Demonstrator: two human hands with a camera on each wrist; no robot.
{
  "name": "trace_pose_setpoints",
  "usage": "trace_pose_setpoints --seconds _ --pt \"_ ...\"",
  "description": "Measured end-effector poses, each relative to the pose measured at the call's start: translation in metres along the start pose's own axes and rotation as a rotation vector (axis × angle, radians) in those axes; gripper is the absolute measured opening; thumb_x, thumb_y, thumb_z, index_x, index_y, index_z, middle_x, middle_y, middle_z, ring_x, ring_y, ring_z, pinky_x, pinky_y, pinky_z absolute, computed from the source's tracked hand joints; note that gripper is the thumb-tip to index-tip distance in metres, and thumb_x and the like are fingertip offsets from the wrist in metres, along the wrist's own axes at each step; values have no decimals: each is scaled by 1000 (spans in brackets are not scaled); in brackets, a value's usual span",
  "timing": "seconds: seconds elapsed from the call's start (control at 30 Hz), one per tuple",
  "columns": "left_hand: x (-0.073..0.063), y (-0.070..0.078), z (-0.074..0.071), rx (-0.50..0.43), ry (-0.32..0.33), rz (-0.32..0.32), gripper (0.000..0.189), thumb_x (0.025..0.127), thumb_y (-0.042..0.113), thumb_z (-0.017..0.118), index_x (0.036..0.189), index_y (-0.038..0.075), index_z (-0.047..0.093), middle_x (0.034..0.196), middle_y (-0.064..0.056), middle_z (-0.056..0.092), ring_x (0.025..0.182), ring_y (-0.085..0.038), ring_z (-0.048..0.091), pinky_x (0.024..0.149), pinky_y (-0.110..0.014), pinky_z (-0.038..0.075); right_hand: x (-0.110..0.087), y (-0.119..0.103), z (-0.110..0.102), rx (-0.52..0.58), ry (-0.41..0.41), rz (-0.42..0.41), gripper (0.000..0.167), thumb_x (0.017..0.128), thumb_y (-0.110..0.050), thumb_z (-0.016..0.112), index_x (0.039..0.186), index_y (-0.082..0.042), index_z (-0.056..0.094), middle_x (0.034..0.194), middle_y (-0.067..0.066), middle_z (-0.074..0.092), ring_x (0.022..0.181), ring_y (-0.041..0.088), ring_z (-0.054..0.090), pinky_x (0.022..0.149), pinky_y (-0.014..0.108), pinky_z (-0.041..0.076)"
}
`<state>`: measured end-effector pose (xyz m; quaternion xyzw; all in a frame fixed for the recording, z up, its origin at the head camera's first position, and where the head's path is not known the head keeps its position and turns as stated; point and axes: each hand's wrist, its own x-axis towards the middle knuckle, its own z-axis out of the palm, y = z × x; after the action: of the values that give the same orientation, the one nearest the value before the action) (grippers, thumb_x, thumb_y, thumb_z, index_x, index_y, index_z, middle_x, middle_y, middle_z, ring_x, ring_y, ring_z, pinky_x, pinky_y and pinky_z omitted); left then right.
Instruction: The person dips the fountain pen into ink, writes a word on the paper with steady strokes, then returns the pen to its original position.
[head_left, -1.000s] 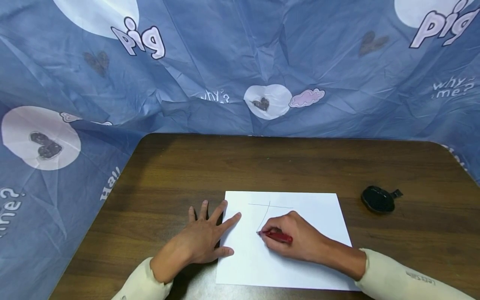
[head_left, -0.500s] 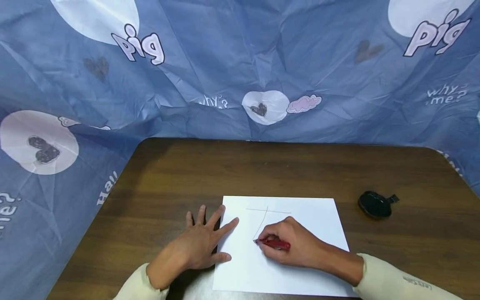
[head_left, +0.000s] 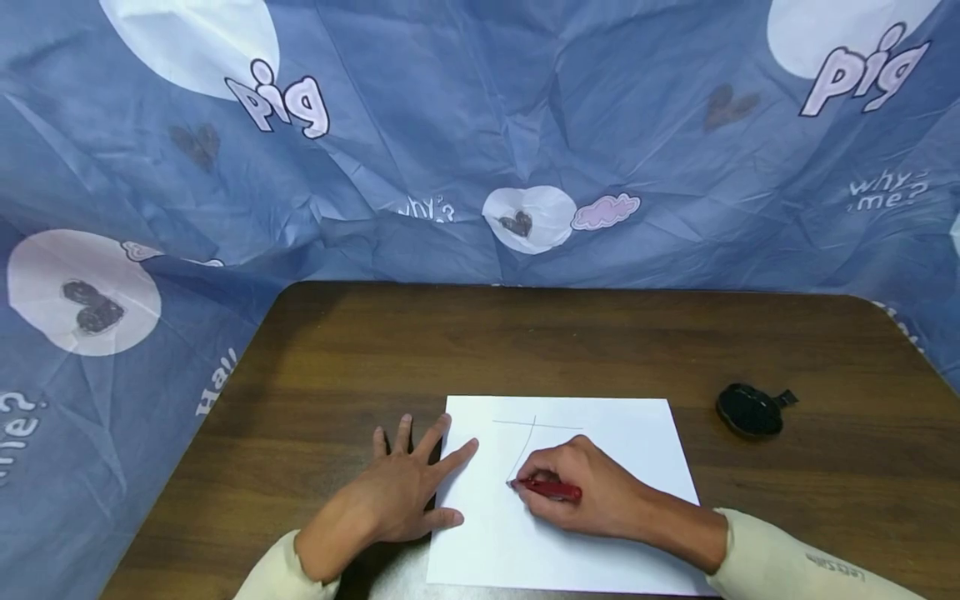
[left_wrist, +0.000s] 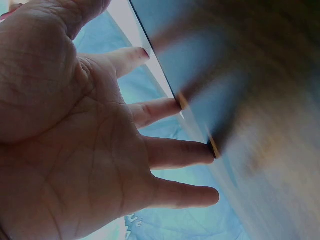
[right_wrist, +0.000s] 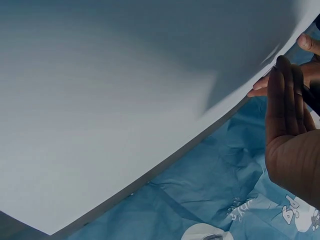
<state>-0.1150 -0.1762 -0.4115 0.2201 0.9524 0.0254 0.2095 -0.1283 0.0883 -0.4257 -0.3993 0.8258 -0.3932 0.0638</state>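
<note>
A white sheet of paper [head_left: 487, 554] lies on the wooden table. My right hand [head_left: 596, 492] pinches a red pen [head_left: 558, 490], its tip on the sheet at the lower end of a curved line. Thin drawn lines stand near the top: one nearly level, crossed by the curve running down to the pen. With fingers spread, my left hand [head_left: 401, 492] rests at the sheet's left edge, thumb and index finger over the paper. In the left wrist view its palm [left_wrist: 85, 145] shows, holding nothing. The right wrist view shows my right hand [right_wrist: 290, 120] low beside the paper [right_wrist: 100, 120].
To the right of the sheet on the table [head_left: 360, 350] is a small round black object [head_left: 750, 410] with a short tab. A blue printed cloth [head_left: 420, 108] hangs behind the table's far edge and along its left side.
My right hand has drawn the pen slightly down and left, making the curved line longer. The whole head view has shifted a little. My left hand stays at the sheet's edge.
</note>
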Motion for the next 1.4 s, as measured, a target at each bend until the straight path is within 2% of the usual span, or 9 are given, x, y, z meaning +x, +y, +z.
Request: trace_pose_setpoints --seconds 0.27,0.4,0.57,0.67,0.83,0.97,1.4 --pt "0 -1 1 8 8 1 83 88 66 60 158 38 26 165 -12 16 141 -59 18 103 -78 18 2 4 -1 -57 43 10 9 88 -11 76 97 -11 75 85 -11 71 72 -4 61 67 16 53" --pt "0 -2 2 14 14 2 83 88 66 61 158 38 26 165 -11 16 141 -59 18 103 -78 19 3 7 -2 -114 140 -15 10 85 -10 77 94 -10 72 78 -10 69 66 -6 59 60 13 50" --pt "0 -2 2 10 13 3 83 87 66 61 158 39 26 165 -11 17 141 -59 19 103 -78 19 4 13 -6 -215 277 -35 14 82 -10 80 88 -12 68 65 -15 60 52 -10 46 46 10 37" --pt "0 -2 2 9 17 12 83 88 66 61 158 38 26 165 -11 16 141 -59 18 103 -78 19 3 16 -9 -283 343 -18 15 80 -12 81 86 -15 67 62 -18 55 50 -9 42 46 13 37" --pt "0 -2 1 7 19 24 83 89 65 60 158 38 25 165 -12 14 141 -60 17 103 -78 19 2 18 -15 -373 415 35 14 79 -15 82 85 -17 69 65 -18 60 56 -6 48 52 22 43" --pt "1 -2 2 8 14 18 83 89 65 60 158 38 24 165 -11 14 141 -59 16 103 -78 18 1 19 -16 -376 421 68 13 79 -14 81 86 -17 72 68 -14 65 57 -3 51 53 23 44" --pt "1 -2 3 -7 15 17 84 88 66 60 158 38 24 165 -11 13 141 -60 16 103 -79 17 1 20 -13 -330 365 79 12 78 -10 79 88 -16 73 71 -12 68 59 -5 52 53 21 45"
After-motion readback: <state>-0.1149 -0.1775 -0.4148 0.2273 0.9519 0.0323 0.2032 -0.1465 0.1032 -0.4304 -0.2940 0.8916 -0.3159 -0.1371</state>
